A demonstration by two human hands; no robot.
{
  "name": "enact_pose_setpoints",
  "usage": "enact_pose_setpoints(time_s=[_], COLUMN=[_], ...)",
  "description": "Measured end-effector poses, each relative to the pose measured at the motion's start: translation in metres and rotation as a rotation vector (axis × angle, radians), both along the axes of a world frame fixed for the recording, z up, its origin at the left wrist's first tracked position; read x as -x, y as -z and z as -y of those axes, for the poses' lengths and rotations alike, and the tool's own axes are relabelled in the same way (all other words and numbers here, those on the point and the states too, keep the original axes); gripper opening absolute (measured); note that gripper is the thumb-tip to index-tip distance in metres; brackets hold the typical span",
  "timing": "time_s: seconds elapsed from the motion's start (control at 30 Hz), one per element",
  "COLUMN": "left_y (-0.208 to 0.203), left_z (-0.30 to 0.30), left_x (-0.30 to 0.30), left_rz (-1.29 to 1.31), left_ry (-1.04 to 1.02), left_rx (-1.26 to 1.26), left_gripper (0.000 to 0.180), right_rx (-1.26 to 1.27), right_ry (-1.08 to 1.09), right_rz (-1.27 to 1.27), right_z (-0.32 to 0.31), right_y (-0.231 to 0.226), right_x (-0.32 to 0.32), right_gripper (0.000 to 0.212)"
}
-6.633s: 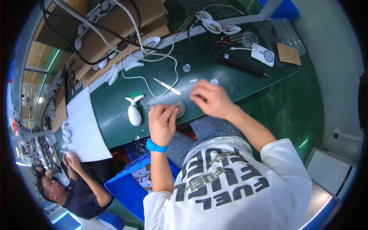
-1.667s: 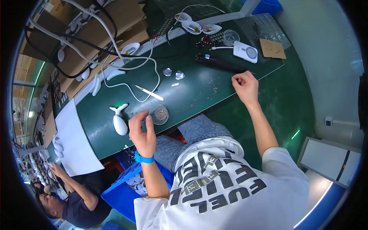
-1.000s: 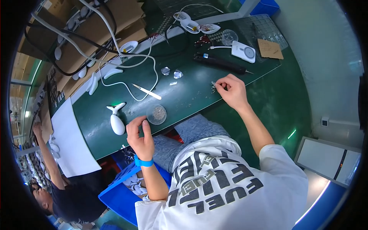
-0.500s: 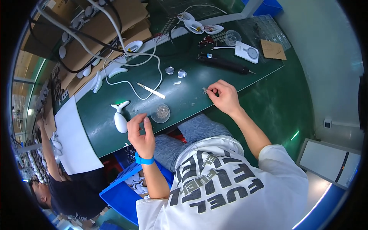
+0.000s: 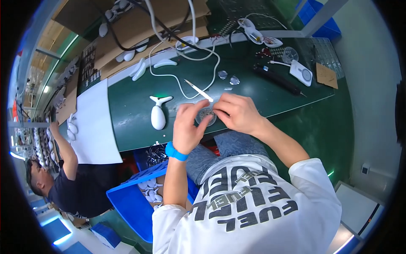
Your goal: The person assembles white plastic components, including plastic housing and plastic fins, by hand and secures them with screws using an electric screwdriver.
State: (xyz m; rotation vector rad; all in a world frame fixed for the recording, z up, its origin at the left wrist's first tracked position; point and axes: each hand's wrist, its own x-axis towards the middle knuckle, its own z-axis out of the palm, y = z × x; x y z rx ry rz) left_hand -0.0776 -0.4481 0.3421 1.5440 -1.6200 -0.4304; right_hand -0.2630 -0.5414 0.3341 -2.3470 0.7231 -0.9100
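A round clear dish of tiny metallic pieces sits near the table's front edge, partly covered by my hands. My left hand, with a blue band at its wrist, is at the dish's left side, thumb and forefinger apart and nothing visible between them. At the right rim, my right hand has its thumb and fingertips pinched together; whatever they hold is too small to make out. Just beyond lies a slim white tool with a thin tip. A white rounded device with a forked top rests to the left.
A black electric screwdriver, a white charger with a round pad and a cardboard piece lie on the right. Loose cables cross the far side. A blue bin stands below left; another person sits beyond it.
My right hand has moved left from the bare tabletop to the dish, still pinched. My left hand has come to the dish's near left side. The whole view has shifted.
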Motion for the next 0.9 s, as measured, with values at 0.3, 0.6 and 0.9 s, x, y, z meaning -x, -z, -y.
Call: enact_pose_setpoints(time_s=[0.3,0.6,0.9], left_y=[0.022,0.024,0.018], left_z=[-0.002,-0.004,-0.005], left_x=[-0.007,-0.009,-0.008], left_rz=[0.161,0.187,0.208], left_ry=[-0.046,-0.069,-0.049], left_rx=[0.004,0.048,0.047], left_gripper=[0.021,0.020,0.015], right_rx=[0.069,0.040,-0.160], right_ry=[-0.095,-0.062,-0.070], right_rz=[-0.084,-0.073,-0.049], right_z=[-0.004,-0.004,-0.007], right_y=[0.011,0.012,0.003], right_x=[-0.015,-0.017,-0.018], right_gripper=[0.009,0.010,0.019])
